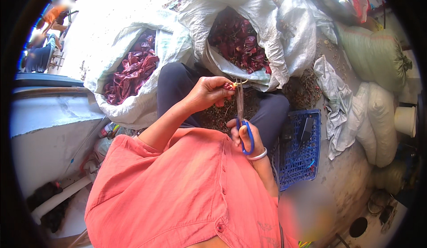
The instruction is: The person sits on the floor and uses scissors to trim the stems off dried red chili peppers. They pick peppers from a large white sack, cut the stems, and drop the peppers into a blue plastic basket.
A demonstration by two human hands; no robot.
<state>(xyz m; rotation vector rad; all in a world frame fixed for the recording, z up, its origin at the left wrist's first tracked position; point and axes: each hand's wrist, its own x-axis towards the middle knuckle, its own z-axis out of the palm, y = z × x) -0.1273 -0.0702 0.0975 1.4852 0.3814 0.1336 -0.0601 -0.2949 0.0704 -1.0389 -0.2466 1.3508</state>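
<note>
In front of my knees, my left hand (pixel 204 93) pinches a dried red chili (pixel 230 86) by its body, its pale stem pointing right. My right hand (pixel 245 134) grips the blue handles of a pair of scissors (pixel 240 103). The blades point away from me and meet the chili's stem end; whether they are closed through it I cannot tell. Beyond my hands stands a white woven sack (pixel 291 38) with dark red dried chilies (pixel 238 41) inside. Left of it, another white sack (pixel 171 32) lies open, with brighter red chilies (pixel 135 67) showing.
A blue plastic crate (pixel 316 154) sits by my right knee, a dark object in it. Stem scraps (pixel 304 90) litter the floor. To the right are a crumpled sack (pixel 331 101), a full green sack (pixel 369 52) and a white bucket (pixel 405 121). A grey ledge (pixel 53 114) borders the left; people sit far left.
</note>
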